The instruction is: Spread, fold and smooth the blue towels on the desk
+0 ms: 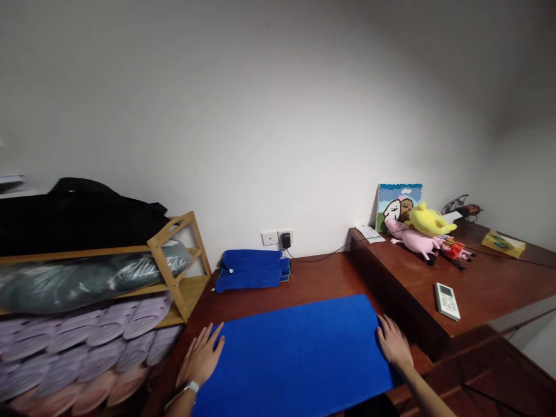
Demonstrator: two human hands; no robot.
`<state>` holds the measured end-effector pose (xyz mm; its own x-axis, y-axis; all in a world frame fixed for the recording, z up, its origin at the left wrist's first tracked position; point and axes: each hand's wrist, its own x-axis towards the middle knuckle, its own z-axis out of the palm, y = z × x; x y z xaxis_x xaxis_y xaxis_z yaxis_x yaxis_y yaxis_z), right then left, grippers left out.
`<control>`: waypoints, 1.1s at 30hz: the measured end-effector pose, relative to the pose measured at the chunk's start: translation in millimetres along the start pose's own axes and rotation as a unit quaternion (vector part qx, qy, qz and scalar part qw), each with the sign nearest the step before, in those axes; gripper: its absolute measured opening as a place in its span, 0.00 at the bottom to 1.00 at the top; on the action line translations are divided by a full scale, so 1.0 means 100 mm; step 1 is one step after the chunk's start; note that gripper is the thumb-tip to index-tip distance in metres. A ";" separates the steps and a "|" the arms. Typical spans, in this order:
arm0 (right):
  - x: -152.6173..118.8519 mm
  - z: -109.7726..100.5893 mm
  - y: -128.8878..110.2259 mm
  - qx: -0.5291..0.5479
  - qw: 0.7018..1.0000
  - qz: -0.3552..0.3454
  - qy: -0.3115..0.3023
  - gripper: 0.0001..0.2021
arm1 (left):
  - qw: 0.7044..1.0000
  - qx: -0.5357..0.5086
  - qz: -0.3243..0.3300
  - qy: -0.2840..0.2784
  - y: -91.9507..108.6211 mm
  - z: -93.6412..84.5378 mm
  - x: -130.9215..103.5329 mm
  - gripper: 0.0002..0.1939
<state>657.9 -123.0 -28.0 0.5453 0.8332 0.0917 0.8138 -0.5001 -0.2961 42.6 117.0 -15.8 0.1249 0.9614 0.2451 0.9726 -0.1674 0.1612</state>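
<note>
A blue towel (295,353) lies spread flat on the reddish-brown wooden surface (321,278) in front of me. My left hand (202,353), with a watch at its wrist, rests on the towel's left edge, fingers spread. On the opposite side, my right hand (393,341) lies flat over the towel's right edge, fingers stretched out. Behind the spread towel, several rolled or folded blue towels (252,269) sit against the wall.
At left, a wooden rack (191,289) holds several lilac and pink slippers (108,318). On the raised surface at right are plush toys (428,223), a white remote (446,301) and a yellow tissue pack (504,243). A black plug (285,240) trails a cable.
</note>
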 end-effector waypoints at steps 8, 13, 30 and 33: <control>0.00 -0.01 0.00 -0.007 1.000 -0.010 0.004 0.34 | 1.000 0.027 0.007 -0.003 -0.02 0.04 0.02 0.31; 0.01 0.03 0.03 -0.014 1.000 -0.007 0.006 0.35 | 1.000 0.013 0.003 0.008 -0.01 0.03 0.00 0.30; 0.05 0.12 0.06 -0.057 0.998 -0.003 -0.018 0.35 | 0.988 0.059 0.044 0.137 0.11 -0.19 -0.14 0.28; 0.06 0.09 0.03 -0.070 0.997 0.006 -0.035 0.34 | 0.983 0.048 0.080 0.157 0.24 -0.38 -0.25 0.26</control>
<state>662.0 -117.9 -36.6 0.5430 0.8395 0.0207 0.8305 -0.5332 -0.1611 55.3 81.1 17.9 0.2250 0.8077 0.5449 0.9616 -0.2743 0.0095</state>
